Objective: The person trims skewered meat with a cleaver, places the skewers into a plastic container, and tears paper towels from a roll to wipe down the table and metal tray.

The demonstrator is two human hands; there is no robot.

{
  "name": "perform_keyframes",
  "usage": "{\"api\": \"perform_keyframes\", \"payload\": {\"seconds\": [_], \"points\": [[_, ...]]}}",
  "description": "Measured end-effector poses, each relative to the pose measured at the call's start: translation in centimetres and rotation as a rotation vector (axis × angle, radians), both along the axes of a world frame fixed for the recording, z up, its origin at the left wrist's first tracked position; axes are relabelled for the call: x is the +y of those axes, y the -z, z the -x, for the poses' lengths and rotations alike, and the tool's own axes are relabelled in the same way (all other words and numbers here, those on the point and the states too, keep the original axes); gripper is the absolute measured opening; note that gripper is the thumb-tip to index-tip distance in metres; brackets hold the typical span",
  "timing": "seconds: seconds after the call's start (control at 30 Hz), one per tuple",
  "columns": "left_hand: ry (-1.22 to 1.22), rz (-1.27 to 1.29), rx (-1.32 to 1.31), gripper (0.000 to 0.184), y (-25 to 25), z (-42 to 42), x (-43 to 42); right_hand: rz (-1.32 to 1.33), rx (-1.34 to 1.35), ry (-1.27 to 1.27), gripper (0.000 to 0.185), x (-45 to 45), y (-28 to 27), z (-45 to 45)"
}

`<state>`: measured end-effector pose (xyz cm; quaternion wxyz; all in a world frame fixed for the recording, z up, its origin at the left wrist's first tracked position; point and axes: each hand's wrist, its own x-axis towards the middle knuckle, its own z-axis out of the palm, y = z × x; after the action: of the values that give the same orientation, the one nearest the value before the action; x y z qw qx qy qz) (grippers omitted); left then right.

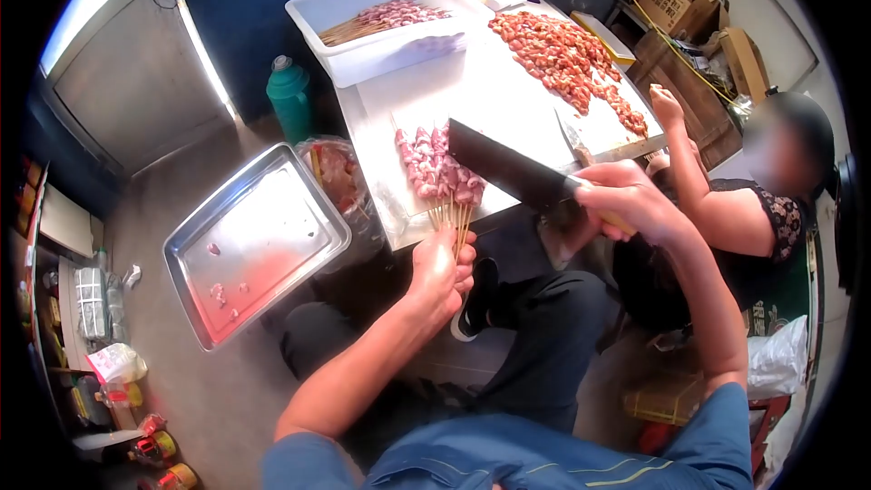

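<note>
My left hand (440, 274) is closed around the stick ends of a bunch of meat skewers (434, 161), whose meat lies at the near edge of the white table (399, 109). In my right hand (631, 195) is the handle of a cleaver (513, 163). Its broad dark blade reaches left, over or against the right side of the skewered meat; I cannot tell whether it touches. A white plastic tub (390, 59) at the table's far left holds many more skewers (390, 18). Loose cut meat (562, 54) is heaped along the table's right side.
A knife (573, 138) lies near the table's right edge. A person (753, 191) sits at the right, forearm raised by the meat. Left of the table are a metal tray (263, 254) with meat scraps, a green thermos (288, 100) and a plastic bag (336, 172).
</note>
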<state>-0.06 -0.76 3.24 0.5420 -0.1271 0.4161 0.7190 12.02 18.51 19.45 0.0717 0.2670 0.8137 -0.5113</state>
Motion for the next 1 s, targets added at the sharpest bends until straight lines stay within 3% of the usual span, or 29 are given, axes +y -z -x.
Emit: {"api": "perform_keyframes", "payload": {"seconds": [0.1,0.27,0.33,0.4,0.53,0.7,0.87,1.0], "points": [[0.003,0.004,-0.006,0.027,0.0,0.0,0.2,0.012,0.057,0.04,0.035,0.0,0.0,0.0],[0.011,0.005,0.01,0.024,-0.3,0.1,0.3,-0.054,0.211,0.039,0.035,-1.7,1.5,7.3],[0.006,-0.003,0.032,0.024,0.2,0.0,0.2,-0.018,0.212,-0.015,0.035,-2.3,3.1,9.0],[0.005,-0.007,0.022,0.025,0.2,-0.2,0.0,-0.121,0.046,-0.13,0.035,-1.8,3.9,8.7],[0.009,-0.001,-0.005,0.028,0.0,0.2,0.2,-0.082,-0.107,-0.11,0.032,-0.1,0.4,5.0],[-0.003,-0.004,0.0,0.028,0.1,0.0,0.1,-0.015,0.041,-0.024,0.033,-0.1,0.0,1.8],[0.016,-0.002,0.046,0.028,0.2,0.0,0.1,-0.038,0.159,-0.036,0.041,-2.3,1.8,7.2],[0.004,0.006,0.033,0.029,0.1,-0.1,0.0,-0.198,0.01,-0.099,0.039,-2.8,3.2,8.6]]}}
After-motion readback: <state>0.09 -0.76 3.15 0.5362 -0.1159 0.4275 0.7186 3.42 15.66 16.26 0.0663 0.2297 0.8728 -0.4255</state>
